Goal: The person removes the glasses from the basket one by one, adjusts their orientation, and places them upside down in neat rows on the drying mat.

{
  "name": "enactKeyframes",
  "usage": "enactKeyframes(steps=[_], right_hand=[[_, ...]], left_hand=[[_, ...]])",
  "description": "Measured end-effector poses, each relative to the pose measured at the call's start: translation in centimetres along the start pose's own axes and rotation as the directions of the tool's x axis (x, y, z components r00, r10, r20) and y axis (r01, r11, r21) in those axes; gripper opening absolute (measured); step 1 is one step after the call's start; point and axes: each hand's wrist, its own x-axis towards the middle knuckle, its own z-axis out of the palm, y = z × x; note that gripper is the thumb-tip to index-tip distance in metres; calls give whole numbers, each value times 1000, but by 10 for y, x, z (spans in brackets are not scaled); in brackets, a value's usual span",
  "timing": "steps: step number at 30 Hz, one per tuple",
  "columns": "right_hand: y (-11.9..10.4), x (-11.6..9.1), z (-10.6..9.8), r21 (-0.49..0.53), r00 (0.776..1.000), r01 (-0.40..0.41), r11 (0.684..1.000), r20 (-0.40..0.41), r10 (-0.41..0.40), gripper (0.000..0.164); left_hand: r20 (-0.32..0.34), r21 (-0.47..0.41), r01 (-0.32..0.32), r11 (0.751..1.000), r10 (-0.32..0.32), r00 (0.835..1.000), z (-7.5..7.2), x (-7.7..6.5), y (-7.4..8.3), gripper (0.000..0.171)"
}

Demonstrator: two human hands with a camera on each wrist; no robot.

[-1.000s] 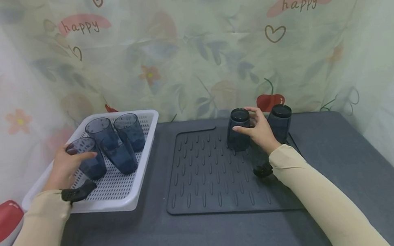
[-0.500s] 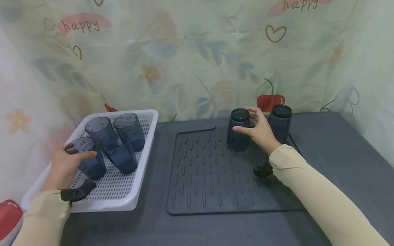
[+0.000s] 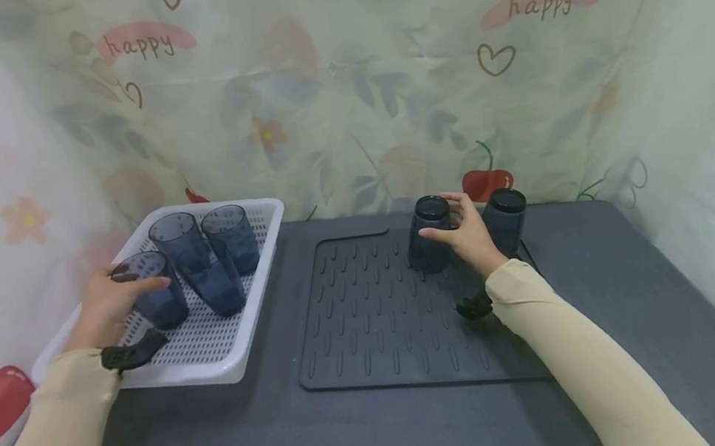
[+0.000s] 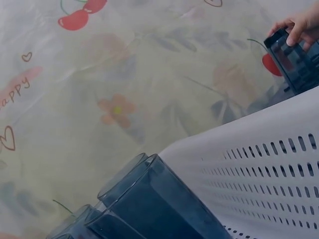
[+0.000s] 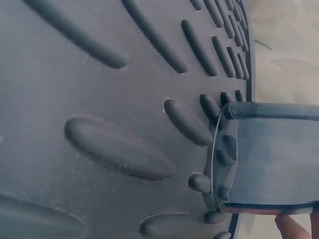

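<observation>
My left hand (image 3: 100, 305) holds a blue-tinted drinking glass (image 3: 165, 306) at the near left of a white perforated basket (image 3: 239, 368). Its thumb lies across the near side; the other fingers are partly hidden. Several more such glasses, mouths up, stand or lean beside it, one a tilted glass (image 3: 218, 290). On the black drying mat (image 3: 377, 325), my right hand (image 3: 469, 235) grips an upside-down glass (image 3: 427, 253), thumb in front and fingers behind. In the right wrist view this glass (image 5: 274, 159) has its rim down on the mat's ridges.
A second upside-down glass (image 3: 508, 223) stands just right of my right hand, near the mat's back right. The dark grey table (image 3: 331, 442) extends in front of the mat and basket. A printed curtain (image 3: 330, 107) hangs behind and at both sides.
The head view has shifted slightly, so the scene sits a little further left. Both hands keep their places on their glasses.
</observation>
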Motion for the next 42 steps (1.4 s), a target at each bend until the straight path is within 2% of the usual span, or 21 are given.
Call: enactKeyframes(steps=[10,16,27,33,42], right_hand=[[-27,-17,3,4,999,-26,1000,32,26,81],[-32,-20,2,-8,999,-37,999,30,37,81],[-33,-20,0,-37,999,-19,999,39,21,85],[-35,-21,0,-28,999,-22,999,43,23,85],[-43,-24,-3,11,1000,-14,1000,8,13,81]], left_hand=[[40,14,-17,1000,16,999,-7,-4,-3,97],[42,24,-25,999,24,999,-9,-11,0,101],[-31,67,-41,997,44,999,-11,-22,3,102],[-107,39,-32,999,36,994,-12,-27,6,99],[-152,-52,4,999,-12,988,-11,-43,24,96]])
